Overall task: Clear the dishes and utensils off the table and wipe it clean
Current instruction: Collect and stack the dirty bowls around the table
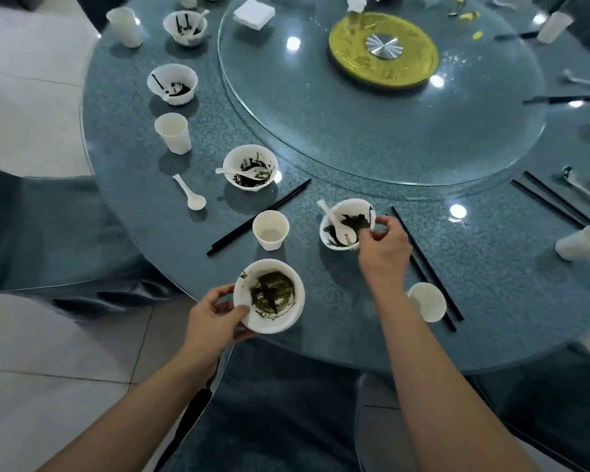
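Note:
My left hand (218, 318) grips the rim of a white bowl (269, 323) with green leftovers, at the near edge of the round blue table (355, 321). My right hand (385, 247) pinches the right rim of a second dirty bowl (336, 241), which holds a white spoon (332, 218). A paper cup (270, 229) stands between the two bowls. Black chopsticks (426, 267) lie just right of my right hand, and another cup (428, 301) lies tipped beside my forearm.
More dirty bowls (251, 166) (172, 84) (184, 27), cups (173, 132) (125, 26) (581, 242), a loose spoon (189, 193) and chopstick pairs (258, 218) (552, 199) ring the table. A glass turntable (321, 107) with a gold hub (384, 51) and napkins (254, 13) fills the centre. Draped chairs stand left and below.

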### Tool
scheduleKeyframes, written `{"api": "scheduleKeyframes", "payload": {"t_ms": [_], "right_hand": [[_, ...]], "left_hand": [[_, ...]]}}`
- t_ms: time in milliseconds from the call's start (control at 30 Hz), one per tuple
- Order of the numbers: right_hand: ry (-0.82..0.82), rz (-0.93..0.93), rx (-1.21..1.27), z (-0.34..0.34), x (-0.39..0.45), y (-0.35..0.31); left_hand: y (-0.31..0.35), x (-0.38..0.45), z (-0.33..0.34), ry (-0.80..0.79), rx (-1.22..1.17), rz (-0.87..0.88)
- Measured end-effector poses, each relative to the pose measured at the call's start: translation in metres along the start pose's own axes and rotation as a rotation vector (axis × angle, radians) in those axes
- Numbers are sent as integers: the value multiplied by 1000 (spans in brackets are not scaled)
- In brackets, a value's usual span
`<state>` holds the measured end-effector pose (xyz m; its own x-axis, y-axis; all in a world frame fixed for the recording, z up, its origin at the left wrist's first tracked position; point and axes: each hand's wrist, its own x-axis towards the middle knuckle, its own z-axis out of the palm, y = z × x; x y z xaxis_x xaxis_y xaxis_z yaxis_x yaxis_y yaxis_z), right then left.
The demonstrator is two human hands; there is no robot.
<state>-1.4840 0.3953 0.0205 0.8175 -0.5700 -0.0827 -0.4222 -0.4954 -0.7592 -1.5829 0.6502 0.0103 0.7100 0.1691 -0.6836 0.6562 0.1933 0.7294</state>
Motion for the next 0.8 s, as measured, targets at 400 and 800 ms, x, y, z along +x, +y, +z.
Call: {"api": "scheduleKeyframes", "payload": {"t_ms": [400,800], "right_hand": [[168,-641,-464,-53,-4,-38],[177,-210,81,-57,-37,-26]], "left_hand": [[10,-4,2,-33,0,0],[9,3,-3,-53,9,-31]]}}
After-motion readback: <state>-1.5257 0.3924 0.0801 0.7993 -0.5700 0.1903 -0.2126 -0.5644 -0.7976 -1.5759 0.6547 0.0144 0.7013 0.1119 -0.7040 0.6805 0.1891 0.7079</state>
